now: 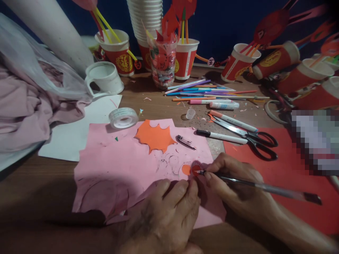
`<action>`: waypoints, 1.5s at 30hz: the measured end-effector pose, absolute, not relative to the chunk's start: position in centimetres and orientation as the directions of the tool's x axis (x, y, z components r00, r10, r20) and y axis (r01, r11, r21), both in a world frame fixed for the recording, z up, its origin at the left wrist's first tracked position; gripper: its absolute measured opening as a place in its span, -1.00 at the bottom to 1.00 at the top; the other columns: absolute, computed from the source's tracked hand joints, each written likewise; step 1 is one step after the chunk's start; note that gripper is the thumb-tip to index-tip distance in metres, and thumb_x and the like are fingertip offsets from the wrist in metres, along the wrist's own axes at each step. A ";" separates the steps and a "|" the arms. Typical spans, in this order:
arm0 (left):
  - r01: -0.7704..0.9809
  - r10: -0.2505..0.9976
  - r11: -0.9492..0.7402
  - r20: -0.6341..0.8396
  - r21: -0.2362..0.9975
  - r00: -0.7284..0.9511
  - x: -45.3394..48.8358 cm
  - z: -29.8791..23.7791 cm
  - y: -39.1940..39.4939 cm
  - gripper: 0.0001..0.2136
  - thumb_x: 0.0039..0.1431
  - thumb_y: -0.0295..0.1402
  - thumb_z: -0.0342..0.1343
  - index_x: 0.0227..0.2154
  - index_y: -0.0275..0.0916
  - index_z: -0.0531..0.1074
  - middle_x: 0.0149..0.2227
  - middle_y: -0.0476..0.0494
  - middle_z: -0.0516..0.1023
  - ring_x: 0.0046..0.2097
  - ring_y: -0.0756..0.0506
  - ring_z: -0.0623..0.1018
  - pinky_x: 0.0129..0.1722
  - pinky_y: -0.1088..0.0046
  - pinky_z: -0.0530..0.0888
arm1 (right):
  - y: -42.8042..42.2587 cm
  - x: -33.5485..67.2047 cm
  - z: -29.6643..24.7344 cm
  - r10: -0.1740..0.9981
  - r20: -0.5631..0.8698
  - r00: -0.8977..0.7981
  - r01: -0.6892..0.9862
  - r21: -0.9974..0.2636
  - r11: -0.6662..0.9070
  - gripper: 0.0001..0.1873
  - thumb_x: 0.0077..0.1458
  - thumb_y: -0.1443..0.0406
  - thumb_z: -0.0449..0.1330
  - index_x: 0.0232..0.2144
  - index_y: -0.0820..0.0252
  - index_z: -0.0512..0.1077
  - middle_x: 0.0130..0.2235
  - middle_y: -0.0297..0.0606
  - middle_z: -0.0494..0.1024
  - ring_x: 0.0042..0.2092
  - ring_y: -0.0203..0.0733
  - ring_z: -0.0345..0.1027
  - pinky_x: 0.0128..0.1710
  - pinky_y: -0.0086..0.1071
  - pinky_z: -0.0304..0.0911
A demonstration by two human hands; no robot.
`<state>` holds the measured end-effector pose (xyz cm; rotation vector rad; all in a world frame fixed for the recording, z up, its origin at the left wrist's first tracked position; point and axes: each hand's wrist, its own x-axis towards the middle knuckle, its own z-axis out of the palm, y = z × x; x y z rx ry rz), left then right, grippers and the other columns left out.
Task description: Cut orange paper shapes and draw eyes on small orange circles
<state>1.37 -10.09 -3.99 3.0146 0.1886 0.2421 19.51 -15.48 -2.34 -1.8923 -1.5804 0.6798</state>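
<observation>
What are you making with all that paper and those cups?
The right hand holds a pen with its tip on a small red paper circle, and the left hand presses down beside it on the pink paper. An orange spiky cutout, tape roll, scissors and red paper cups sit around them.

You get dim light, deep shadow along the bottom edge, bowed corners, and a pixelated block at right.

Both hands low and close together

The left hand (169, 208) is laid flat, palm down, fingers extended. The right hand (233, 180) is curled in a writing grip, forearm angled rightward.
</observation>
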 end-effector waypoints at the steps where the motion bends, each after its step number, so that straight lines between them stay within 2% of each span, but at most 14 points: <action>1: 0.113 0.130 -0.986 0.143 0.121 0.981 1.4 -3.9 -10.1 -0.48 0.11 0.01 -0.02 -0.08 -0.36 0.37 0.02 -0.25 0.40 -0.09 -0.17 0.37 -0.23 0.31 0.28 | -15.5 19.5 -2.3 0.985 -0.027 0.170 0.690 -0.710 -0.139 -0.87 0.02 0.34 0.09 -0.55 0.15 0.28 -0.64 -0.43 0.44 -0.65 -0.39 0.26 -0.66 -0.54 0.13; 16: 0.122 0.139 -0.983 0.123 0.141 0.983 1.4 -3.7 -10.1 -0.44 0.05 0.03 0.05 -0.06 -0.36 0.35 0.05 -0.25 0.37 -0.08 -0.17 0.36 -0.19 0.32 0.28 | -15.5 19.7 -2.1 0.986 -0.011 0.164 0.691 -0.713 -0.123 -0.86 0.00 0.35 0.09 -0.57 0.14 0.26 -0.70 -0.51 0.29 -0.69 -0.43 0.09 -0.71 -0.55 -0.01; 26: 0.096 0.122 -0.985 0.188 0.140 0.975 1.3 -4.5 -10.1 -0.46 0.06 0.01 0.03 -0.09 -0.39 0.35 0.02 -0.29 0.38 -0.08 -0.19 0.35 -0.24 0.31 0.27 | -15.8 19.8 -2.4 0.985 -0.007 0.174 0.696 -0.707 -0.128 -0.87 0.01 0.38 0.08 -0.55 0.14 0.23 -0.68 -0.51 0.33 -0.68 -0.45 0.14 -0.70 -0.56 0.01; 35: 0.130 0.167 -0.972 0.188 0.194 0.968 1.2 -4.1 -10.2 -0.50 0.06 -0.01 0.05 -0.09 -0.35 0.35 0.03 -0.21 0.39 -0.05 -0.16 0.35 -0.20 0.33 0.30 | -15.8 19.9 -2.6 0.985 -0.001 0.173 0.706 -0.697 -0.125 -0.86 0.04 0.36 0.08 -0.55 0.14 0.23 -0.66 -0.48 0.38 -0.66 -0.42 0.21 -0.67 -0.56 0.07; 40: 0.119 0.162 -0.969 0.195 0.217 0.967 1.2 -4.4 -10.1 -0.51 0.07 -0.03 0.05 -0.10 -0.36 0.35 0.06 -0.27 0.34 -0.06 -0.19 0.36 -0.22 0.32 0.32 | -15.8 19.9 -2.5 0.986 0.038 0.160 0.702 -0.707 -0.087 -0.84 0.02 0.38 0.09 -0.56 0.14 0.23 -0.66 -0.49 0.35 -0.66 -0.44 0.17 -0.68 -0.58 0.06; 45: 0.120 0.159 -0.969 0.176 0.216 0.971 1.4 -4.2 -10.1 -0.50 0.04 -0.02 0.07 -0.11 -0.35 0.35 0.03 -0.29 0.38 -0.07 -0.19 0.38 -0.23 0.30 0.33 | -15.7 19.9 -2.5 0.986 0.051 0.159 0.705 -0.705 -0.077 -0.84 0.01 0.39 0.09 -0.57 0.15 0.24 -0.67 -0.49 0.34 -0.66 -0.45 0.15 -0.68 -0.58 0.04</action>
